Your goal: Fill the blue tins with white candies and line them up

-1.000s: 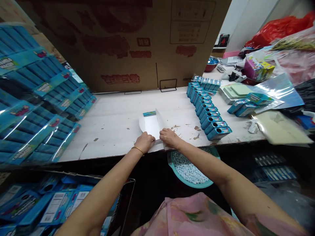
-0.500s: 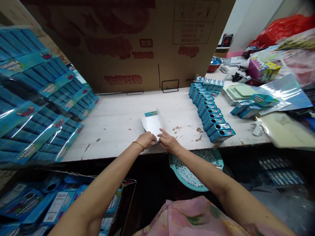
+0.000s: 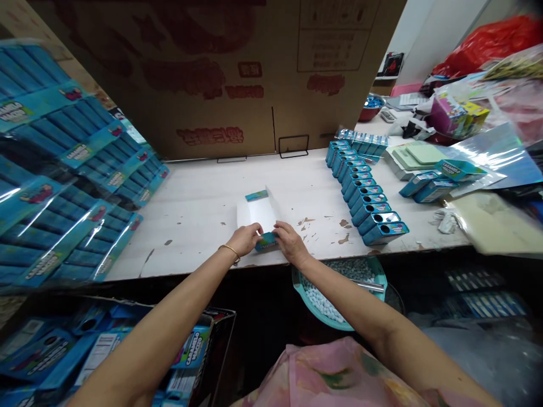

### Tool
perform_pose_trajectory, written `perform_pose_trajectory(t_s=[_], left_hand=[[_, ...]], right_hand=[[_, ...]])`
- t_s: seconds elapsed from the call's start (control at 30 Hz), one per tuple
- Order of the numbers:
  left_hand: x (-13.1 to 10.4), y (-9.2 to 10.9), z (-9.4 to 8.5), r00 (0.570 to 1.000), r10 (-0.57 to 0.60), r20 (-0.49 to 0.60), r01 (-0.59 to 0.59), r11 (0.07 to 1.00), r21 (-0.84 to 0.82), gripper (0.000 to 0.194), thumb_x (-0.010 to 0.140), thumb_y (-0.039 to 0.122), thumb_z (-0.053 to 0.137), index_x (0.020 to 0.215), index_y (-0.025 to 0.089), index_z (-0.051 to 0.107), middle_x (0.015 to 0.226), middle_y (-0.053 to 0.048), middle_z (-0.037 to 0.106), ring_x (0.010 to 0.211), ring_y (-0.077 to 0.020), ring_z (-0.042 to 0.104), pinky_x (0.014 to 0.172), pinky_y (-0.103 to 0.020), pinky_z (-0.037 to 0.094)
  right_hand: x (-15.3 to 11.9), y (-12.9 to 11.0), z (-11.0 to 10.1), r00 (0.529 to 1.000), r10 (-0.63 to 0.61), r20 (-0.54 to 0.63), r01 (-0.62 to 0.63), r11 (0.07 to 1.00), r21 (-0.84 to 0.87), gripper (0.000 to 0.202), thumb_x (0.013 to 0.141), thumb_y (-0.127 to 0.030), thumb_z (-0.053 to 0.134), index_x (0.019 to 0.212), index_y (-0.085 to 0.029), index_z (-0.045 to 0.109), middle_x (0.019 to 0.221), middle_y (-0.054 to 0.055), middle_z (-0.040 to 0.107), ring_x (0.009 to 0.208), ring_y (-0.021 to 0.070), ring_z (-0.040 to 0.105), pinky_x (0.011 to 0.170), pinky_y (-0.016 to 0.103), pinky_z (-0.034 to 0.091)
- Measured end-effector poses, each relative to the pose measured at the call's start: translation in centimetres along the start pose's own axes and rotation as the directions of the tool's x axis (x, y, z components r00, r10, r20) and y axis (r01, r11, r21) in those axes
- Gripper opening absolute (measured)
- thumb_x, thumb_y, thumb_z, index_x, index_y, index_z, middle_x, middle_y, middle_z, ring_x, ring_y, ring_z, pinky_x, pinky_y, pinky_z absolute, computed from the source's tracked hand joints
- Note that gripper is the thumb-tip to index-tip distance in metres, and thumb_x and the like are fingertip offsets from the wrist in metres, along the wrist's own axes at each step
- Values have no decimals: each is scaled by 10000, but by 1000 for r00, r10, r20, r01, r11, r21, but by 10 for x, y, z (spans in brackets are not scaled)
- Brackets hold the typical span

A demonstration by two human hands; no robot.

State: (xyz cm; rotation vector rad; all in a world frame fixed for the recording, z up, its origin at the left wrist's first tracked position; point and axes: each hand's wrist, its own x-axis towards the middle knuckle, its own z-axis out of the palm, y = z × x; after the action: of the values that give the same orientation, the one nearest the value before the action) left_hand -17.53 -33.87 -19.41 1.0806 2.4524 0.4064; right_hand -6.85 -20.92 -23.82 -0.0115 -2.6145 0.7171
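A partly folded carton (image 3: 262,212) with a white inside and blue outer panels lies on the white table near its front edge. Its near blue panel stands up between my hands. My left hand (image 3: 246,239), with a gold bracelet at the wrist, pinches the left end of that panel. The right end is pinched by the thumb and fingers of my right hand (image 3: 291,242). A small blue flap shows at the carton's far end.
Blue boxes (image 3: 365,199) stand in a row on the right. Wrapped blue packs (image 3: 80,152) are stacked at left. A large cardboard box (image 3: 203,73) stands behind. Below the table edge are a teal basin (image 3: 326,308) of pale pellets and a box of blue cartons (image 3: 102,350).
The carton's near blue panel has come up into view between my hands. My left hand has shifted slightly left, and my right hand has stayed at the carton's right side.
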Motion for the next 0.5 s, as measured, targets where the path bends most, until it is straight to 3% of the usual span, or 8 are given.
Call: perform_pose_trajectory(t_s=[0.13,0.23,0.37,0.43,0.5], left_hand=[[2,-1,9,996,-79,-33,82,992,100,193,765,276,445,912,206,548,786,-41,642,747,-172,577,657,-270,415],[-2,5,13,993,-59,-102,79,974,214,204,778,267,415,847,227,604,900,-66,630,901,-235,538,744,-385,409],[-13,27,13,993,77,-92,-42,940,340,196,765,268,444,748,211,631,910,-64,629,938,-277,511,889,-642,161],[-15,39,15,994,87,-63,-55,917,396,186,765,201,435,765,180,620,823,-74,640,864,-264,551,901,-665,52],[-12,47,18,998,44,-33,-26,903,428,211,761,124,403,786,149,611,804,-93,643,844,-258,572,928,-635,34]], right_hand=[[2,1,0,995,-23,101,35,993,-117,241,825,-102,337,859,-164,568,1098,86,510,1158,151,373,896,290,415],[6,-3,2,969,-16,246,82,962,-261,270,827,-63,319,835,-136,578,1066,103,526,1218,172,304,838,260,459],[12,-6,2,931,13,365,119,934,-336,243,820,-55,342,842,-102,579,966,129,550,1243,204,264,769,250,501],[14,-5,1,934,2,358,116,944,-308,233,814,-48,353,829,-91,581,919,129,558,1246,207,258,840,271,473],[14,-2,-1,943,-28,333,116,961,-249,246,809,-35,344,832,-85,584,921,126,566,1246,200,258,913,294,425]])
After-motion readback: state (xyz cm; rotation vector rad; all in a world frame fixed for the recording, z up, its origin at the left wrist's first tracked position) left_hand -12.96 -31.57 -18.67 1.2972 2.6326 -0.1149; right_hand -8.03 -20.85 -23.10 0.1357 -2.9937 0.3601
